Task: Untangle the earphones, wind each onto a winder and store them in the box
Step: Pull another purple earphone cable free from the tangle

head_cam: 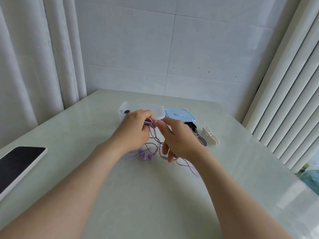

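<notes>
L hand, R hand pinch tangled purple earphones.

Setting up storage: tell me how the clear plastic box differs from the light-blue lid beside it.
The clear plastic box is see-through; the light-blue square lid is opaque. The box is a deep open tub; the lid is shallow, with a round boss at its centre. The left hand hides part of the box; the lid shows almost whole. Both have rounded corners.

Pale glossy table, white tiled wall, curtains either side
</notes>
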`<state>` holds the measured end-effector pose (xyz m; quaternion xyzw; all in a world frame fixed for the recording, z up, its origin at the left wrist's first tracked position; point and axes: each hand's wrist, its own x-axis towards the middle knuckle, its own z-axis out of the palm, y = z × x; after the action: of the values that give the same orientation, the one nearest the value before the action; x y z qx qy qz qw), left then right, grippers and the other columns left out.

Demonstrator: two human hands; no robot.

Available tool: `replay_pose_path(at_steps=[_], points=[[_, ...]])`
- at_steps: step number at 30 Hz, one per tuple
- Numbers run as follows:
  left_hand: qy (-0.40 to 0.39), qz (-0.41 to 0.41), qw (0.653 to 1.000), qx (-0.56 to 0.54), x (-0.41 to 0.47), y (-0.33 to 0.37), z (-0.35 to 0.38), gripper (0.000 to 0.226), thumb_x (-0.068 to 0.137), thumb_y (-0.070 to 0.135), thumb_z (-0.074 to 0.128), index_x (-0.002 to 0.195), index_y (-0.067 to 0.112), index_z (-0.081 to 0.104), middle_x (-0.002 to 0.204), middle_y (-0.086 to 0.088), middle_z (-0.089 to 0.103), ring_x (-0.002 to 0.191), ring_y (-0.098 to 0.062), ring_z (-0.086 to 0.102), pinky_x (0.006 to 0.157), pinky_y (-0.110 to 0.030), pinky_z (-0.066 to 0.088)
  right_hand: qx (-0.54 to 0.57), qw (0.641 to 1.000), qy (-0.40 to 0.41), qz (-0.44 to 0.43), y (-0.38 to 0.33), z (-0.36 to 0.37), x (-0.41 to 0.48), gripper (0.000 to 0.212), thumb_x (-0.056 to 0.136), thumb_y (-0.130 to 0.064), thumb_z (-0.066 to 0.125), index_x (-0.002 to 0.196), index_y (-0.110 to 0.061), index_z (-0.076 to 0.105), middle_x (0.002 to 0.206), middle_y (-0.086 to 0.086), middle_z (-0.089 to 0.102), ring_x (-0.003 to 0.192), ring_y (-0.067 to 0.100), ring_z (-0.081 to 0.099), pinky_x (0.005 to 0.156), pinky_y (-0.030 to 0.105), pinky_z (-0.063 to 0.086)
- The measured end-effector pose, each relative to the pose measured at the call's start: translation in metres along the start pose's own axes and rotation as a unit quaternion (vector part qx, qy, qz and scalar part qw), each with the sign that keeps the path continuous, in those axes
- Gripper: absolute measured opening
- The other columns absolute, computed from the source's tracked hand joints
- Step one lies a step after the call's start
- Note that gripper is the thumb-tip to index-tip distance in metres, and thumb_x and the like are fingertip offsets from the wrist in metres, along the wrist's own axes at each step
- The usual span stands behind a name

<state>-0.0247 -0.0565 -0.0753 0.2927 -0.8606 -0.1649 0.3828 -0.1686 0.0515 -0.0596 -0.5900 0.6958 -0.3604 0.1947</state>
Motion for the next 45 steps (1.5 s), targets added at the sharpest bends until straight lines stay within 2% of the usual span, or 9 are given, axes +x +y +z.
replay_pose_path(at_steps=[3, 8, 14, 23, 27, 31, 33, 36, 45], points=[[-0.032, -0.028, 0.999, -0.018, 0.0, 0.003, 0.0, 0.03, 0.087, -0.004, 0.052, 0.093, 0.02, 0.069, 0.079, 0.008, 0.066, 0.076, -0.008, 0.058, 0.065, -0.016, 0.044, -0.171, 0.98, 0.086, -0.044, 0.011, 0.004, 0.008, 0.037, 0.111, -0.043, 0.035, 0.101, -0.027, 0.066, 0.065, 0.004, 0.065, 0.056, 0.029, 0.065, 0.061, 0.045, 0.06], [-0.034, -0.03, 0.999, -0.004, 0.0, -0.001, -0.003, 0.029, 0.09, -0.001, 0.05, 0.092, 0.022, 0.068, 0.079, 0.007, 0.067, 0.08, -0.019, 0.06, 0.069, -0.029, 0.045, 0.116, 0.969, 0.219, 0.011, 0.007, -0.008, 0.015, 0.036, 0.109, -0.021, 0.034, 0.094, -0.016, 0.067, 0.06, 0.012, 0.066, 0.051, 0.029, 0.067, 0.051, 0.03, 0.048], [0.026, -0.054, 0.996, 0.072, 0.003, -0.01, -0.001, 0.034, 0.092, 0.001, 0.044, 0.098, 0.028, 0.065, 0.095, 0.009, 0.05, 0.089, -0.026, 0.054, 0.085, -0.043, 0.047, 0.58, 0.781, 0.223, 0.06, 0.002, -0.02, 0.014, 0.041, 0.116, -0.033, 0.033, 0.125, -0.008, 0.065, 0.098, 0.019, 0.076, 0.09, 0.035, 0.079, 0.079, 0.038, 0.064], [0.052, -0.17, 0.984, -0.024, 0.004, -0.001, -0.01, 0.039, 0.086, 0.029, 0.04, 0.064, 0.009, 0.065, 0.067, 0.006, 0.067, 0.073, -0.013, 0.059, 0.068, -0.032, 0.052, 0.672, 0.636, 0.363, 0.109, 0.003, -0.026, 0.015, 0.038, 0.114, -0.018, 0.03, 0.146, -0.016, 0.05, 0.117, 0.016, 0.074, 0.097, 0.026, 0.078, 0.088, 0.037, 0.064], [0.044, -0.131, 0.985, -0.108, 0.003, 0.012, -0.012, 0.042, 0.082, 0.03, 0.04, 0.068, 0.002, 0.068, 0.065, 0.01, 0.062, 0.08, -0.002, 0.054, 0.061, -0.013, 0.037, 0.44, 0.802, 0.391, 0.101, 0.004, -0.023, 0.011, 0.047, 0.095, 0.0, 0.034, 0.123, -0.019, 0.067, 0.082, 0.003, 0.077, 0.051, 0.017, 0.052, 0.053, 0.027, 0.046], [0.037, -0.096, 0.992, -0.071, 0.001, 0.007, -0.005, 0.032, 0.082, 0.033, 0.042, 0.072, 0.016, 0.067, 0.085, 0.001, 0.052, 0.089, -0.011, 0.054, 0.077, -0.031, 0.043, 0.031, 0.934, 0.349, 0.065, 0.006, -0.011, 0.008, 0.029, 0.088, -0.009, 0.049, 0.079, -0.016, 0.075, 0.067, -0.007, 0.061, 0.071, 0.027, 0.055, 0.063, 0.031, 0.043], [0.019, -0.072, 0.997, -0.018, 0.001, 0.002, -0.002, 0.027, 0.084, 0.035, 0.042, 0.075, 0.024, 0.066, 0.088, 0.005, 0.049, 0.084, -0.018, 0.055, 0.085, -0.038, 0.047, -0.129, 0.944, 0.294, 0.075, 0.009, -0.001, 0.012, 0.03, 0.088, -0.01, 0.049, 0.062, -0.017, 0.061, 0.076, 0.003, 0.059, 0.088, 0.036, 0.05, 0.077, 0.038, 0.039], [-0.011, -0.028, 0.999, 0.035, -0.001, -0.001, 0.002, 0.025, 0.087, 0.038, 0.042, 0.083, 0.031, 0.066, 0.092, 0.009, 0.05, 0.083, -0.014, 0.055, 0.091, -0.042, 0.045, -0.188, 0.939, 0.287, -0.029, 0.016, 0.006, 0.016, 0.036, 0.094, -0.008, 0.051, 0.109, -0.024, 0.08, 0.133, 0.001, 0.068, 0.128, 0.032, 0.052, 0.104, 0.037, 0.031], [-0.03, 0.001, 0.999, 0.031, -0.001, 0.003, 0.0, 0.027, 0.091, 0.029, 0.043, 0.1, 0.035, 0.068, 0.089, 0.01, 0.064, 0.096, -0.014, 0.051, 0.099, -0.045, 0.037, -0.165, 0.941, 0.243, -0.169, 0.017, 0.009, 0.022, 0.022, 0.103, -0.025, 0.056, 0.1, -0.022, 0.078, 0.071, -0.003, 0.074, 0.07, 0.022, 0.067, 0.071, 0.038, 0.054]])
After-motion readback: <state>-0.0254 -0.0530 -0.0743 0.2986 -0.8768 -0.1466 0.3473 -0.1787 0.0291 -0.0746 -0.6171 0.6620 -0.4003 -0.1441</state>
